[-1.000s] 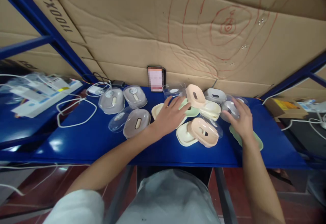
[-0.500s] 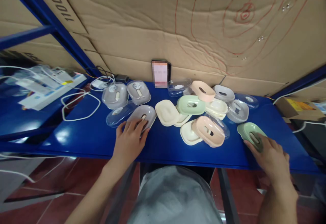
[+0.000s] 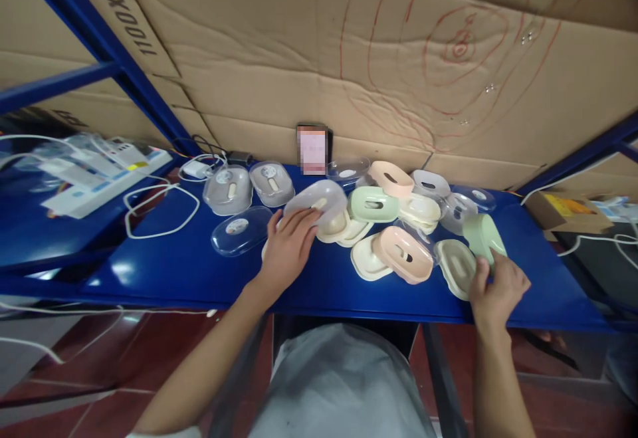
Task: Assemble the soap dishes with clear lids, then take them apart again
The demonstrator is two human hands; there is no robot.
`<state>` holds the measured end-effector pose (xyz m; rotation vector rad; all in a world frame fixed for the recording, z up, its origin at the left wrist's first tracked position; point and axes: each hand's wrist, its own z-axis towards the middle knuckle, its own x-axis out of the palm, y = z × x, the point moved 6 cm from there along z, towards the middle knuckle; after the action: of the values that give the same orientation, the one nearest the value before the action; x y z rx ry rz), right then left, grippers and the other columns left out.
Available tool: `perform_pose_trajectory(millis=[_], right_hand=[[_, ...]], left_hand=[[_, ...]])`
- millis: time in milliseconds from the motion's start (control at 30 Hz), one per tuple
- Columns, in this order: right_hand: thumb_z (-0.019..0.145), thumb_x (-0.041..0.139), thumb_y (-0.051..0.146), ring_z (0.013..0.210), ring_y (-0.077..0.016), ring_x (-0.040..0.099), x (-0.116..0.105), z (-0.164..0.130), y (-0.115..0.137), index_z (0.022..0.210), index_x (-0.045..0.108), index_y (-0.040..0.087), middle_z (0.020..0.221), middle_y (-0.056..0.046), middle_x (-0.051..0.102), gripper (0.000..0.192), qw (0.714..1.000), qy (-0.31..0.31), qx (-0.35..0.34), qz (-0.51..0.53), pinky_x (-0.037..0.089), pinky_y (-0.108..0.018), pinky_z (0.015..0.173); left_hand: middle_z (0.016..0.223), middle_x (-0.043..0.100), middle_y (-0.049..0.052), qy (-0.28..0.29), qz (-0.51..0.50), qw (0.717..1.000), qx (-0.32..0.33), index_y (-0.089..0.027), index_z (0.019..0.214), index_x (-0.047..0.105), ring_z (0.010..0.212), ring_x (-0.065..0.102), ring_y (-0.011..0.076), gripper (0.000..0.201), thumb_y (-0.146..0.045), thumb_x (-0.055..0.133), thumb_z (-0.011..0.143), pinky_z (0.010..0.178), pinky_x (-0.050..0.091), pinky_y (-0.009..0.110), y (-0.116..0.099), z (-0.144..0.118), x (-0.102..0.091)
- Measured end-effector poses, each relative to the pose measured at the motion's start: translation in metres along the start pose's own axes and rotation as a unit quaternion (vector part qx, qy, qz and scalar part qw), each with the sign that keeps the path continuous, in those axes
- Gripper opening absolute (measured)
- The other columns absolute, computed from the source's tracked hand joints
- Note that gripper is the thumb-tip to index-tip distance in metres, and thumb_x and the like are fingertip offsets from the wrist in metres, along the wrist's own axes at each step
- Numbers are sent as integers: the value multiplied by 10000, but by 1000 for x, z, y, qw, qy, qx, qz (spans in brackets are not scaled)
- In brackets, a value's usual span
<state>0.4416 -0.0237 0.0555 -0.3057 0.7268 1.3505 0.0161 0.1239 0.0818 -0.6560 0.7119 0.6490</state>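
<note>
My left hand point(image 3: 289, 248) is closed on a grey soap dish tray point(image 3: 326, 197) with a slot, holding it tilted over the cream base trays point(image 3: 333, 228). The edge of a pale tray shows behind that hand, mostly hidden. At the right, my right hand point(image 3: 498, 292) pinches a green soap dish tray point(image 3: 481, 232), tipped up on its side. Beside it on the table lies a greyish shallow base tray point(image 3: 456, 268). A peach slotted tray point(image 3: 406, 255) and another green slotted tray point(image 3: 373, 204) rest between my hands.
Two lidded grey soap dishes point(image 3: 228, 192) stand at the left, near a clear lid point(image 3: 239, 230) and a white cable point(image 3: 162, 228). A phone point(image 3: 313, 149) leans on the cardboard wall point(image 3: 259, 59). Power strips point(image 3: 94, 189) lie far left; a cardboard box point(image 3: 568, 211) stands right.
My left hand has lifted the grey tray and moved it right, over the cream pieces. My right hand has tipped up the green tray, and the greyish base now lies apart from it.
</note>
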Motion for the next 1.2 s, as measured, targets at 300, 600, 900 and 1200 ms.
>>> perform_pose_trajectory(millis=[300,600,900,1200], right_hand=[[1120,499,509,1465,-352,482,53,106,73,1437,702,259,1616,-158,568,453,972,109,-201,48,307,-551,1170],[1092,447,596,1466,-419,548,1,-3,1,1547,587,271,1642,-164,543,576,981,186,-39,33,409,-645,1159],[1080,510,561,1534,-421,480,26,-9,4,1540,578,184,1676,-233,467,599,983,146,-61,88,400,-635,1216],[1096,478,499,1460,-385,528,32,-6,66,1471,622,254,1596,-192,549,470,981,131,-80,118,379,-596,1167]], left_hand=[[1682,466,203,72,22,995,57,-208,1481,639,1568,463,356,419,-213,441,1112,1271,387,572,-25,61,38],[1655,483,226,27,138,974,-179,-227,1558,565,1515,476,467,581,-519,543,1056,1219,377,689,64,-20,-44],[1682,463,220,41,109,974,-193,-224,1526,580,1544,465,414,512,-488,467,1102,1231,352,660,47,-65,-31],[1688,370,333,97,129,951,-265,-133,1579,486,1538,350,583,794,-549,715,941,1100,426,762,95,83,11]])
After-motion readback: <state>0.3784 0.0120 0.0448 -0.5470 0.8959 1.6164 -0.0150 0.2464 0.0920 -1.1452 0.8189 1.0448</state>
